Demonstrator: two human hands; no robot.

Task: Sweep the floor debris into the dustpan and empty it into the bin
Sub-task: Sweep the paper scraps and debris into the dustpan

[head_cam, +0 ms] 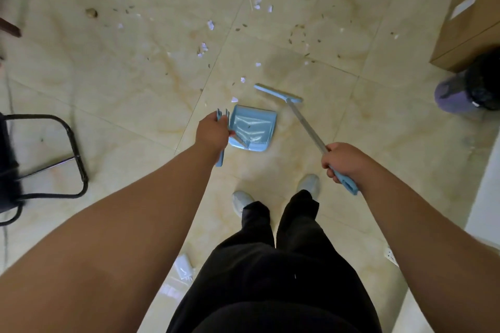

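A light blue dustpan [251, 128] rests on the beige tiled floor in front of my feet, its mouth facing away from me. My left hand [212, 131] is shut on the dustpan's blue handle. My right hand [342, 161] is shut on the grey shaft of a broom, whose blue head [277, 93] touches the floor just beyond the pan's right side. White paper scraps and dark bits of debris [211, 25] lie scattered across the tiles farther ahead. A black-lined bin [484, 81] stands at the right edge.
A cardboard box [470, 13] sits at the upper right behind the bin. A black metal chair base [62, 154] is at the left. A purple object [450, 97] lies against the bin. A white item [184, 267] lies by my left leg.
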